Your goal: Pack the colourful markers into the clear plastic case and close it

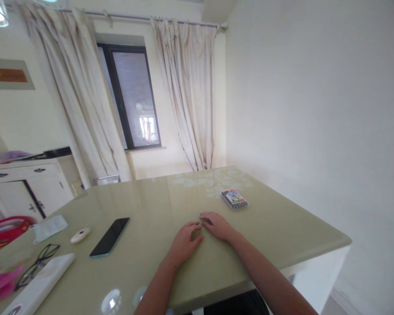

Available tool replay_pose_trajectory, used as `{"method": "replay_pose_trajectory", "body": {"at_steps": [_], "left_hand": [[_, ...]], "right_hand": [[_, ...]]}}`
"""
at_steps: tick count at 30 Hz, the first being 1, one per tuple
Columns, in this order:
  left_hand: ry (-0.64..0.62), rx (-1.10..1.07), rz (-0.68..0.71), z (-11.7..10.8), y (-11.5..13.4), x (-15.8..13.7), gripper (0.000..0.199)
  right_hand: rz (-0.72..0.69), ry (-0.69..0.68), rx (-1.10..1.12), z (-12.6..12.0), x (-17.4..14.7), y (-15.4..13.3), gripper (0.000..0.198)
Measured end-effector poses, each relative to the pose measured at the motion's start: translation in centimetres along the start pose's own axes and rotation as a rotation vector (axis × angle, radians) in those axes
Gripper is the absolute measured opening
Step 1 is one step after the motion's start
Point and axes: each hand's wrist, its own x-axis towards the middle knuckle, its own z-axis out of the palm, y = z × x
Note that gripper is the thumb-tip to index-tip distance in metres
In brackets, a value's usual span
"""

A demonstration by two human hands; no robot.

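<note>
My left hand (185, 243) rests on the pale green table (144, 201), its thumb and fingers apart and nothing in it. Close beside it, my right hand (218, 225) lies on the same surface with bent, loosely spread fingers, also holding nothing. The fingertips of both hands nearly meet; whether they touch is hard to tell. Beyond my right hand is a small flat case with a colourful printed label (234, 198), which seems to hold a row of coloured pens or crayons. To the left of my left hand lies a dark-screened phone (110, 237).
Left of the phone are a small white rounded case (80, 235), a face mask (51, 228), black-framed glasses (36, 266), a long white bar-shaped object (41, 284) and something pink (1, 282). A white cabinet (42, 188) and a wall (315, 109) flank the table.
</note>
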Motion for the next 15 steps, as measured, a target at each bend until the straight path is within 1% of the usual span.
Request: {"method": "replay_pose_trajectory", "body": {"at_steps": [10, 15], "left_hand": [[-0.006, 0.004, -0.01, -0.29, 0.6, -0.12, 0.029], [-0.011, 0.002, -0.012, -0.28, 0.5, -0.09, 0.028]], "right_hand": [[-0.007, -0.003, 0.002, 0.1, -0.07, -0.12, 0.037], [-0.004, 0.003, 0.01, 0.16, -0.18, -0.03, 0.038]]}}
